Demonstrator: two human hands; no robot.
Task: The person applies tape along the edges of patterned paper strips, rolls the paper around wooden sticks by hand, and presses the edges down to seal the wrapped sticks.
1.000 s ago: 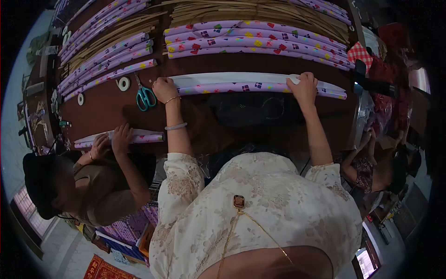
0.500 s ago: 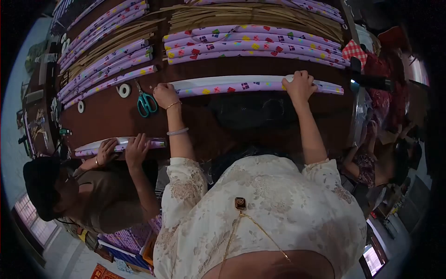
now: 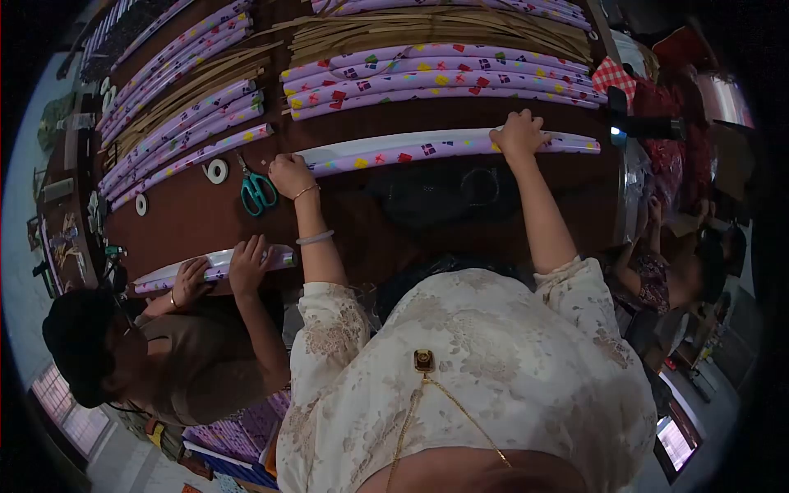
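A lilac roll of wrapping paper, printed with small colourful gift boxes, lies crosswise on the brown table, a white strip of its reverse side showing along the far edge. My left hand closes on its left end, fingers bent over the paper. Toward the right end, my right hand grips the same roll from above, its fingers curled along the far side. Just left of my left hand lie teal-handled scissors, and beyond them a white tape roll.
Finished-looking lilac rolls and brown strips are stacked at the back. On the left a co-worker handles another lilac roll. A dark device stands at the table's right edge; another person sits beyond.
The view has turned slightly. My right hand has shifted a little away from me with the paper, while my left hand keeps its place at the left end.
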